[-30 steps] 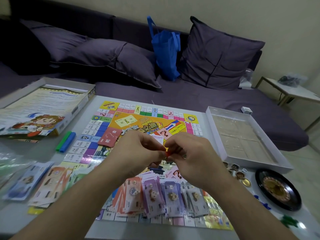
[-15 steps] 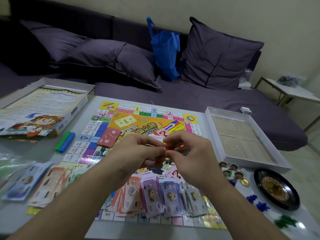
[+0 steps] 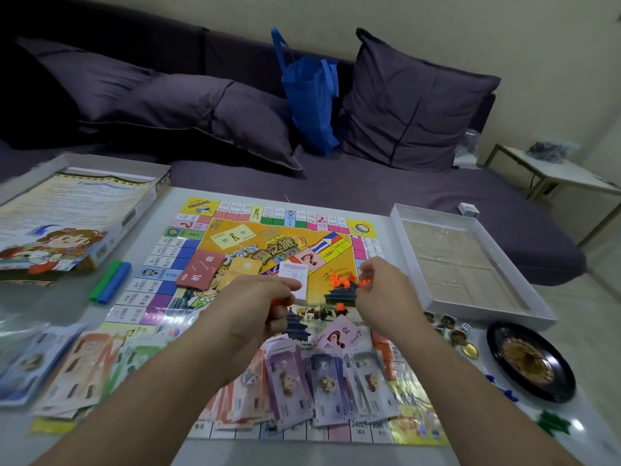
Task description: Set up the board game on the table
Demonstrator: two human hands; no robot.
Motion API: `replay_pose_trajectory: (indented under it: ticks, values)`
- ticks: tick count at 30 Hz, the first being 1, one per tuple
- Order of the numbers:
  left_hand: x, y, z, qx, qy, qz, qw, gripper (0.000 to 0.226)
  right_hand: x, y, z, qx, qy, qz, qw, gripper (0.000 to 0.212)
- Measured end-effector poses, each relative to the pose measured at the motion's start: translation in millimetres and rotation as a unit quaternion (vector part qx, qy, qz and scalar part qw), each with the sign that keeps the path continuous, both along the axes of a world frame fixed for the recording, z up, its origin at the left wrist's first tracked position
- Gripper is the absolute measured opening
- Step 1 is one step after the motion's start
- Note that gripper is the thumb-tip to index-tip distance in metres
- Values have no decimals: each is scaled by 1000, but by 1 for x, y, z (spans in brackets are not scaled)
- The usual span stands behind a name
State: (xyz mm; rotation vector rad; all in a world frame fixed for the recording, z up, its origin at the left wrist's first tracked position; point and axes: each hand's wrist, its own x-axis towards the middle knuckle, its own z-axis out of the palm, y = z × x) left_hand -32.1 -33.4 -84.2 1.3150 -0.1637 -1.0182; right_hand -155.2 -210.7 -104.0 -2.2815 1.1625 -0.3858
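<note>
The head view looks down on a game board (image 3: 255,250) laid flat on the pale counter (image 3: 67,304), with both hands held just above its middle. The left hand (image 3: 258,304) is curled, forefinger stretched forward, and grips something orange of which only a sliver shows under the fingers. The right hand (image 3: 379,287) pinches a small orange piece (image 3: 364,282) between thumb and fingertips. Between the two hands a little heap of orange pieces (image 3: 341,280) lies on the board, beside a white card (image 3: 295,280). A red card stack (image 3: 200,269) rests on the board's left half. Purple, orange and green paper money (image 3: 322,388) fans across the board's near edge. Left of the board lie a green and a blue stick (image 3: 111,280) and the box lid (image 3: 67,216) with printed sheets in it; to the right sit the open white box tray (image 3: 470,260), a few tokens and dice (image 3: 453,331) and a black roulette wheel (image 3: 531,361).
</note>
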Motion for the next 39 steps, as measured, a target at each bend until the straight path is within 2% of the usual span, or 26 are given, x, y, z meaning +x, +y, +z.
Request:
replay_pose_trajectory:
  ticks: [3,6,8,15,21,26,31,35,39]
  values:
    - [1,-2,-2,9,11,-1,1000,23,2,-14,-7,-53,108,-19,992,59]
    - [2,-4,-3,10,12,3,1000,22,6,-17,-8,-122,203,-21,971,37]
    - [2,-5,-3,12,9,2,1000,21,8,-18,-11,-139,225,-24,964,24]
    - [3,-4,0,15,5,0,1000,21,5,-24,-19,-128,144,-21,981,28]
    - [-1,-2,8,26,9,2,1000,18,2,-25,-21,-146,135,-15,980,21]
    - [-3,-1,13,37,4,4,999,18,0,-32,-16,-84,110,-17,990,26]
    - [-2,0,13,36,2,3,999,18,-1,-34,-18,-135,176,5,975,37]
    - [-2,2,13,34,-1,-2,999,18,-3,-35,-26,-170,163,6,972,14]
    - [-1,2,12,28,-2,-4,1000,19,-1,-32,-26,-182,167,12,969,6]
